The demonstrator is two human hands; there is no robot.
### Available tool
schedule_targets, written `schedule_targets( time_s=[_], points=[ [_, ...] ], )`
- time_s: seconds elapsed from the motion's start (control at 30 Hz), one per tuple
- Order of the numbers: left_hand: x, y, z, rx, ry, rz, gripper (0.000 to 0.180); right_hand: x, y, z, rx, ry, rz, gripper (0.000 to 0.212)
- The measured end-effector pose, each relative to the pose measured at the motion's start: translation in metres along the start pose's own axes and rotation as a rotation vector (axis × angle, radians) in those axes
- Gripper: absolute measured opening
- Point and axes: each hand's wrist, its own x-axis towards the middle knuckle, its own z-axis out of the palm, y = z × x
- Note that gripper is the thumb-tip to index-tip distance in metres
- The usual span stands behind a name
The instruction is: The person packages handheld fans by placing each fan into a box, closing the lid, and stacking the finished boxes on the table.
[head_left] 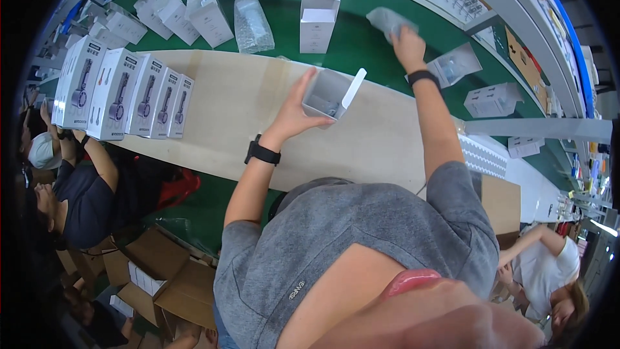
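My left hand (pixel 294 115) grips a small open white box (pixel 352 89) by its sides, thumb and fingers spread around it, above the pale work board. The box's flap stands up on its right, and something small and clear or pale lies inside, too unclear to name. Farther out to the right, my right hand (pixel 408 48) has its fingers closed on a translucent bubble-wrap bag (pixel 383 21), slightly blurred, over the green surface. What the bag contains cannot be made out. Another open white box (pixel 318 29) stands upright behind the board, between both hands.
Printed boxes (pixel 119 94) stand in a row on the board's left. Open white boxes (pixel 210 16) and a bubble-wrap bag (pixel 253 22) line the back. More boxes (pixel 491 100) lie at right beside a grey metal bar (pixel 542 128). Co-workers sit at both sides; an open carton (pixel 187 291) is lower left.
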Motion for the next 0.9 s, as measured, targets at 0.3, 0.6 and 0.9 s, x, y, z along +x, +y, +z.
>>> schedule_targets(
  time_s=[0.3,0.6,0.9],
  points=[
    [0.047,0.021,0.015,-0.054,0.36,0.034,0.091,-0.105,-0.024,-0.025,0.218,-0.189,0.017,0.024],
    [0.141,-0.02,0.049,0.147,0.815,-0.044,0.1,-0.126,-0.071,-0.105,0.678,-0.263,0.201,0.014],
    [0.056,-0.015,0.041,0.177,0.648,-0.131,0.094,-0.151,-0.103,-0.107,0.878,-0.307,0.119,0.012]
  ],
)
